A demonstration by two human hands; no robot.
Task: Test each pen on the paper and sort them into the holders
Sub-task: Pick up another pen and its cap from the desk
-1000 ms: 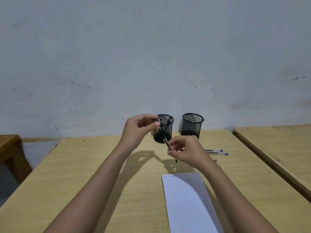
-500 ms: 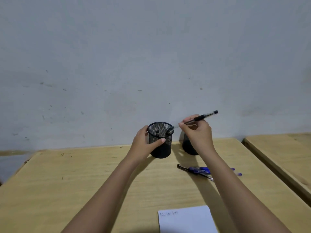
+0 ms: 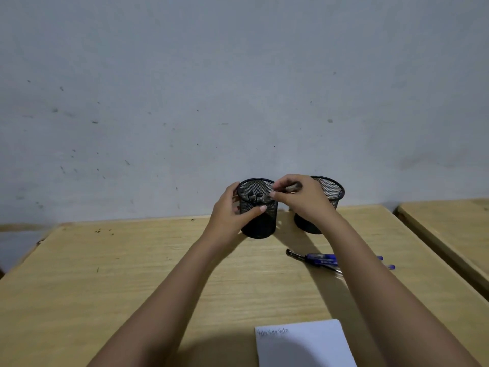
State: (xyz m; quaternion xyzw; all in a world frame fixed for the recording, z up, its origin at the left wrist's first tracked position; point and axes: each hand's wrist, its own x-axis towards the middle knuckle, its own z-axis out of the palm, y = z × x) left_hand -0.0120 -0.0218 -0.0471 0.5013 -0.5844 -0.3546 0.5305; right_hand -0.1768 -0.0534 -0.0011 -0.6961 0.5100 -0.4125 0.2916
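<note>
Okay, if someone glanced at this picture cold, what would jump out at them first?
Both hands meet at the left mesh holder by the wall: the left hand grips its side while the right hand lowers a dark pen over its rim. Nearer, blue pens lie on the desk.

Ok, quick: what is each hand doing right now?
Left hand: gripping the left black mesh holder.
Right hand: closed on a blurred dark pen.

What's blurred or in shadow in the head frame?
Head view: the pen in the right hand is motion-blurred; a soft shadow covers the lower paper; arm shadows darken the table near both holders; wide-angle bends the table edges.
</note>
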